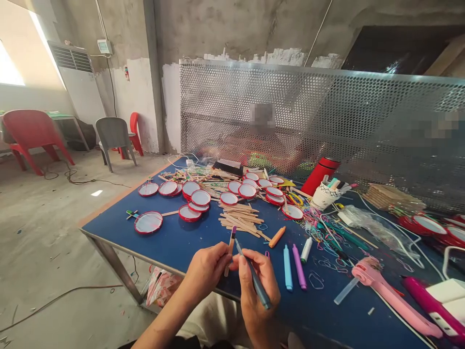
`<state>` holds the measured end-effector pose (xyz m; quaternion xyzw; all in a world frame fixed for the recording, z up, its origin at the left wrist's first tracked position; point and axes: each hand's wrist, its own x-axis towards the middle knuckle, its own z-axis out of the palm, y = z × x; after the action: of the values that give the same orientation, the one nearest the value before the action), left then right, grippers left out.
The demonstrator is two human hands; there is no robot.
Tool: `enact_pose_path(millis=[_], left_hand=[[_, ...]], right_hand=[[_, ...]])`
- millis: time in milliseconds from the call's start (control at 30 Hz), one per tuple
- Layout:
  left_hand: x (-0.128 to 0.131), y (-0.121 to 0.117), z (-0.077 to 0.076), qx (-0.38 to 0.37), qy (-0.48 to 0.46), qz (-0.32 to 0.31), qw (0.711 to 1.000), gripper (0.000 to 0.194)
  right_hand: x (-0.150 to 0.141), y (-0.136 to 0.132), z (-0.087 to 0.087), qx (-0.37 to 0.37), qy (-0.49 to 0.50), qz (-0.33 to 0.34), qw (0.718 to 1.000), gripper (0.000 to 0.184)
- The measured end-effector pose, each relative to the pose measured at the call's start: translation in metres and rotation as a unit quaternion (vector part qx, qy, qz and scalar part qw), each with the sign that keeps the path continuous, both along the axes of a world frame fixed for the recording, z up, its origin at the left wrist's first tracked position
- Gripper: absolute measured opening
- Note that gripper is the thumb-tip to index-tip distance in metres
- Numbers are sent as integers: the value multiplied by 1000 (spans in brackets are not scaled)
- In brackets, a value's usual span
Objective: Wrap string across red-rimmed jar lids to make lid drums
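Looks like matt wood on the stick (pixel 231 246), six o'clock; like smooth plastic on the glue gun (pixel 395 296), four o'clock.

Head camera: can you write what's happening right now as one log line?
left hand: holds purple-ended craft stick | right hand: holds grey marker, tip beside stick | table: pink glue gun

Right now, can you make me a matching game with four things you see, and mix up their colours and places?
1. wooden stick
2. bottle
3. glue gun
4. cup

A. pink, lying on the table
B. white, with pens standing in it
C. held in the fingers of the left hand
D. red, with a dark top

Right pairs: 1-C, 2-D, 3-A, 4-B
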<state>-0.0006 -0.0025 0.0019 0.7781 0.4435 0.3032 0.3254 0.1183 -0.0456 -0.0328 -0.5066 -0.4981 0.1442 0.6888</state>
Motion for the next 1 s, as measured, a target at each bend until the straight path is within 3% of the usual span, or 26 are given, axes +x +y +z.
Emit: enact_pose_path(millis=[500, 667, 800, 900, 1000], left_hand=[[0, 2, 3, -1, 6, 5, 1000, 25], [-3, 7, -1, 9, 6, 1, 1000, 29], [-4, 11, -7, 10, -4, 21, 1000, 31], [-4, 14, -11, 9, -2, 15, 1000, 30], [-4, 16, -13, 12, 2, 9, 1000, 30]], right_hand=[[1, -2, 0, 31, -44, -2, 999, 10], [28, -8, 17, 78, -185, -39, 979, 14], [96, -14, 28, 56, -388, -119, 912, 28], [152, -20, 27, -40, -524, -163, 835, 37], [188, -24, 23, -139, -615, -207, 748, 40]])
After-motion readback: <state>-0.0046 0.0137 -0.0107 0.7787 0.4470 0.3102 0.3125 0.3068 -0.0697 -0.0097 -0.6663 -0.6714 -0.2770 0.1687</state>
